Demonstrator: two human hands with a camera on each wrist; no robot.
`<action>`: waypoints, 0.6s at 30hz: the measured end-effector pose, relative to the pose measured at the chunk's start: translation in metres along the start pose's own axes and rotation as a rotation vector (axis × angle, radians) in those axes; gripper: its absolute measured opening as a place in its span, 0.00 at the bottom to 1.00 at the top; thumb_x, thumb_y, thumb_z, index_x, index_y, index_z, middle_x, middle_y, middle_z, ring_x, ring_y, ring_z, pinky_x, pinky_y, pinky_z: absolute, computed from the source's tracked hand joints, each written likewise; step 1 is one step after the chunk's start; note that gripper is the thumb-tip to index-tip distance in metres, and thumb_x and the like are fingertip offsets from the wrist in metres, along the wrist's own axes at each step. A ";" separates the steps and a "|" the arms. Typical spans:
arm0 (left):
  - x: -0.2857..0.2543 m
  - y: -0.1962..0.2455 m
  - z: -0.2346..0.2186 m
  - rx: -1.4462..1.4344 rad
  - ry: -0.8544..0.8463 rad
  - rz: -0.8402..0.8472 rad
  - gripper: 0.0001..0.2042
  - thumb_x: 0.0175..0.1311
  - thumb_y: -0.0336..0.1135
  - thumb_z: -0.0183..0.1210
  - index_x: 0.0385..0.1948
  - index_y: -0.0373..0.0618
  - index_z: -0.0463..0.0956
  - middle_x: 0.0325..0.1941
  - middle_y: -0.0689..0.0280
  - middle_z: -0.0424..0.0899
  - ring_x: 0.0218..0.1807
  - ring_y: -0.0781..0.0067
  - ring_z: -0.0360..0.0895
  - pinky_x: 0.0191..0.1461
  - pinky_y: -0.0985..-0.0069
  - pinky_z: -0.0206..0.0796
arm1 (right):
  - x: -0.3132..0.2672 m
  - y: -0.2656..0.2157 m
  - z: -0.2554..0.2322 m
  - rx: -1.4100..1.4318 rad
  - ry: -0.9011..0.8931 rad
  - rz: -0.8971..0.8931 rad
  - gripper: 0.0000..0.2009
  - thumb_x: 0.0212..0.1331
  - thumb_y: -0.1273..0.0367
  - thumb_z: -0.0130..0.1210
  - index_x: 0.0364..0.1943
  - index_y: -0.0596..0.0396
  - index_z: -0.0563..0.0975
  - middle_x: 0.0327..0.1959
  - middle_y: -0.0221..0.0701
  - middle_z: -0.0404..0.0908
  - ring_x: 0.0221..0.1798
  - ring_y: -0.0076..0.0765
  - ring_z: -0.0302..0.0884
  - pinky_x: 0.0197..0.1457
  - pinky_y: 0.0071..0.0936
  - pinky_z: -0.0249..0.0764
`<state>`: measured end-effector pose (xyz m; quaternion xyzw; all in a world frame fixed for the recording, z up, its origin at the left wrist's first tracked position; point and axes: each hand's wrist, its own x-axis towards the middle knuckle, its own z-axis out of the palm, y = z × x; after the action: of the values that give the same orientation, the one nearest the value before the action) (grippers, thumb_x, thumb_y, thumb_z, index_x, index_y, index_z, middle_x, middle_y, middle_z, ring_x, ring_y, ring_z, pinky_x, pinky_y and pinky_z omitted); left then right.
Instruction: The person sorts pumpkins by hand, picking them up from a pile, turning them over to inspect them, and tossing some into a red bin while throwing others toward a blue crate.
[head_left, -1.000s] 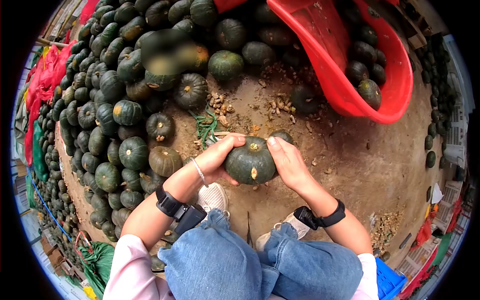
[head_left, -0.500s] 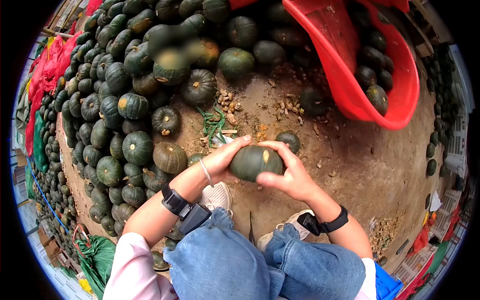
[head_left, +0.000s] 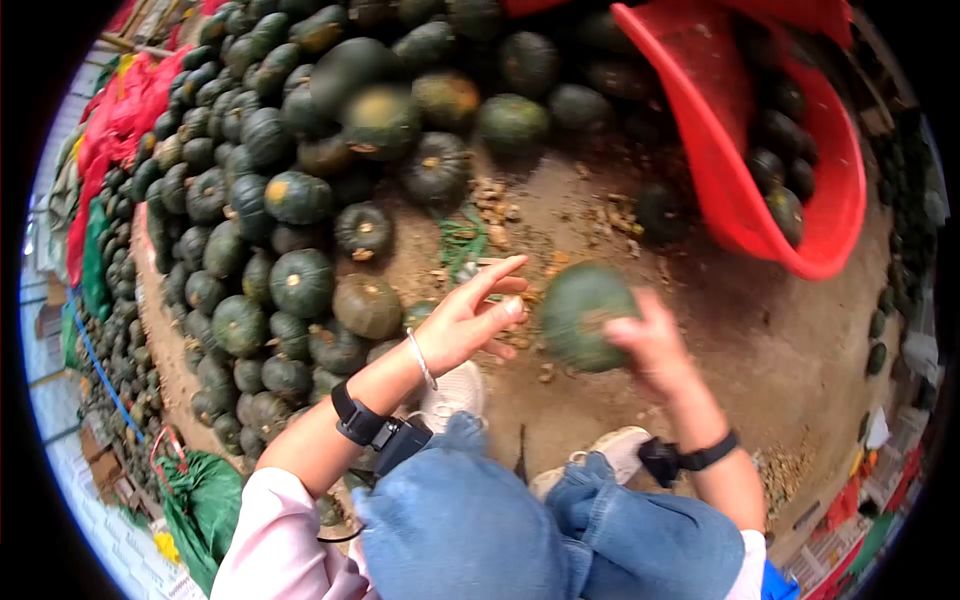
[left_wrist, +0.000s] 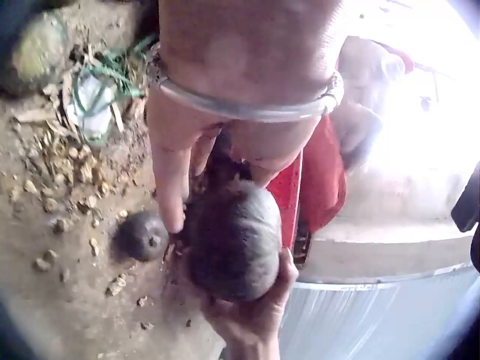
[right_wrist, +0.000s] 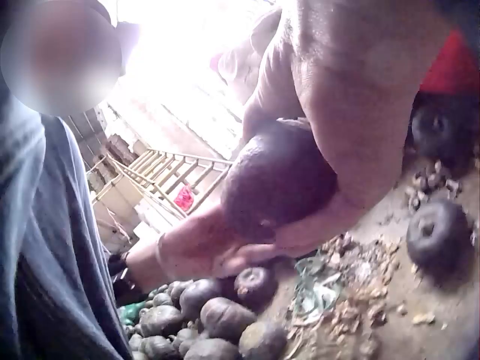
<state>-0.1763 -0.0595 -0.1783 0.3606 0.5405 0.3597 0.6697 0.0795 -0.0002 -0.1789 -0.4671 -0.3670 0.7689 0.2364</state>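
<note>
A dark green pumpkin, blurred, is gripped by my right hand from its right side, thumb across its face. My left hand is to the pumpkin's left with a gap between them in the head view, its fingers extended and holding nothing. In the left wrist view the pumpkin lies beyond the left hand's fingers, with the right hand under it. The right wrist view shows the pumpkin held by the right hand, whose fingertips are partly hidden.
A large pile of pumpkins covers the left and back of the floor. At the back right a red tub lies tipped with several pumpkins inside. Green strands and dry scraps lie on the ground. A green bag sits at the lower left.
Both hands were on the pumpkin, which was turned between them. The left hand has let go, and the right hand has carried the pumpkin to the right. The head view has shifted.
</note>
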 end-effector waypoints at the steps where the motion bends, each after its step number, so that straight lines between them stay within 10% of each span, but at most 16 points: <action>1: -0.010 -0.016 -0.019 0.029 0.058 0.056 0.21 0.68 0.42 0.57 0.60 0.46 0.69 0.61 0.61 0.72 0.59 0.69 0.71 0.55 0.72 0.71 | -0.001 -0.015 -0.017 0.162 -0.020 -0.030 0.37 0.50 0.58 0.66 0.62 0.61 0.64 0.53 0.34 0.74 0.55 0.35 0.74 0.58 0.32 0.74; 2: -0.027 -0.014 -0.041 0.555 0.186 0.138 0.16 0.61 0.32 0.61 0.51 0.44 0.75 0.59 0.58 0.73 0.56 0.63 0.74 0.52 0.70 0.71 | -0.009 -0.042 -0.012 0.342 0.174 -0.185 0.38 0.51 0.55 0.63 0.64 0.61 0.62 0.58 0.37 0.71 0.54 0.35 0.74 0.54 0.32 0.77; 5: -0.070 -0.046 -0.099 1.352 0.400 0.294 0.21 0.45 0.23 0.61 0.46 0.47 0.76 0.61 0.54 0.71 0.63 0.46 0.66 0.64 0.61 0.62 | -0.017 -0.084 -0.070 1.036 -0.394 -0.294 0.41 0.63 0.50 0.53 0.70 0.64 0.51 0.60 0.45 0.70 0.47 0.34 0.77 0.42 0.30 0.80; 11: -0.061 -0.064 -0.128 1.790 0.298 0.216 0.34 0.35 0.22 0.62 0.55 0.49 0.69 0.60 0.59 0.69 0.66 0.51 0.61 0.64 0.59 0.58 | 0.005 -0.058 -0.010 0.230 -0.181 -0.253 0.29 0.66 0.59 0.51 0.64 0.66 0.60 0.48 0.49 0.79 0.36 0.35 0.83 0.36 0.27 0.83; 13: -0.046 -0.039 -0.132 1.766 0.166 0.162 0.29 0.37 0.28 0.65 0.49 0.46 0.72 0.51 0.60 0.75 0.59 0.55 0.69 0.60 0.61 0.61 | 0.009 -0.043 0.005 0.140 -0.143 -0.099 0.23 0.64 0.64 0.53 0.59 0.64 0.66 0.45 0.47 0.80 0.38 0.35 0.83 0.39 0.28 0.83; 18: -0.022 -0.020 -0.154 0.368 0.347 -0.193 0.15 0.51 0.27 0.63 0.42 0.38 0.73 0.30 0.65 0.81 0.34 0.72 0.81 0.39 0.74 0.75 | 0.009 -0.014 0.018 0.050 -0.163 0.112 0.22 0.62 0.65 0.56 0.57 0.61 0.69 0.46 0.41 0.81 0.42 0.32 0.82 0.45 0.27 0.80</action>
<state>-0.3294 -0.0733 -0.2092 0.3560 0.7354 0.2463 0.5214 0.0598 0.0089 -0.1677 -0.4168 -0.3393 0.8252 0.1740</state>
